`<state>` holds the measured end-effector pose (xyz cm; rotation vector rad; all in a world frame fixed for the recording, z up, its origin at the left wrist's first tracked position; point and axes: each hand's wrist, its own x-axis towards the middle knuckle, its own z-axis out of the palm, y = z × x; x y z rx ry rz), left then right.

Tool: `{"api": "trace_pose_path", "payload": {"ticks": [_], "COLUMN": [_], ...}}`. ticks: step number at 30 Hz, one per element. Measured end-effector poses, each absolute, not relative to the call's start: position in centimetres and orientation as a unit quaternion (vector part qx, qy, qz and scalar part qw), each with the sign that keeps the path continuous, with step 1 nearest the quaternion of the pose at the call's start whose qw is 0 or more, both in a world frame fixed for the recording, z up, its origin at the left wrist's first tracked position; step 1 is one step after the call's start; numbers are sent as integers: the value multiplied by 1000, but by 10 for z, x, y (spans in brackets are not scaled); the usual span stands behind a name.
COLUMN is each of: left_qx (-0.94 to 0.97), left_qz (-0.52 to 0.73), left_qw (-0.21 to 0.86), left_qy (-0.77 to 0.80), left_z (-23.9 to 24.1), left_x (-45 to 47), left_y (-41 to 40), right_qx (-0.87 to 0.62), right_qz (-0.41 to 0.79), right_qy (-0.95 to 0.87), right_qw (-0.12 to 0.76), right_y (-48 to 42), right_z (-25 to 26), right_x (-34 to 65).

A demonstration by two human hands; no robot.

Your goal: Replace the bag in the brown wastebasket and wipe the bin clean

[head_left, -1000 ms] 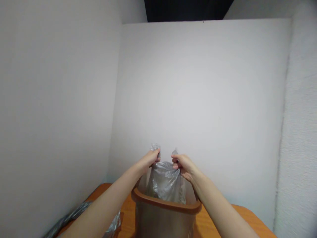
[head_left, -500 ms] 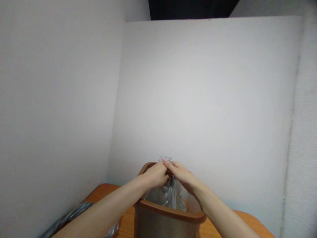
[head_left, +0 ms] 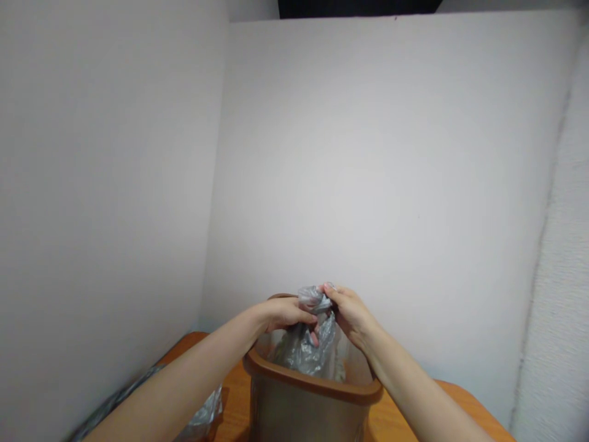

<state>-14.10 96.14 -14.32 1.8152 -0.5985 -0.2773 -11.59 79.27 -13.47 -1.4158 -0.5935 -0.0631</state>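
A grey translucent plastic bag [head_left: 306,350] sits inside a brown bin [head_left: 308,399] with an orange-brown rim, low in the middle of the head view. My left hand [head_left: 285,314] and my right hand [head_left: 352,316] are both closed on the gathered top of the bag, just above the bin's opening. The two hands nearly touch, with the bunched plastic between their fingers. The lower part of the bag is hidden by the bin wall.
The bin stands on an orange wooden table [head_left: 460,411] set into a corner of white walls. More crumpled grey plastic [head_left: 202,414] lies on the table to the left of the bin, beside the left wall.
My hands, apart and each holding one bag ear a second ago, came together over the bin. They now grip the bunched top of the bag, held slightly higher than half a second ago.
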Motion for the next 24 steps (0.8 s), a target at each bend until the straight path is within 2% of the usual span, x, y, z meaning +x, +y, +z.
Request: {"api": "trace_pose_path", "payload": {"ticks": [8,14,18,21,24], "left_qx": [788,795,789,771,773], "left_qz": [-74,-23,-42,-74,-39], "left_qw": [586,587,590,601,605], "left_qy": [-173,-150,-167,-197,-188], "left_z": [-144,-145,-140,-134,-132], "left_x": [-139,-131,-136,-144,-145], "left_y": [958,958,960,958,956], "right_qx": [-723,-808,-835,-840,-836], "right_qz": [-54,-189,-276,-302,-307], "right_qy": [-325,-400,-407,-418,-441], "right_qw": [607,389,248,171,114], "right_y": [789,780,778,779,782], "right_z": [-131,-129,-125,-122,-122], "right_x": [-123,-133,-147,-156,-162]}}
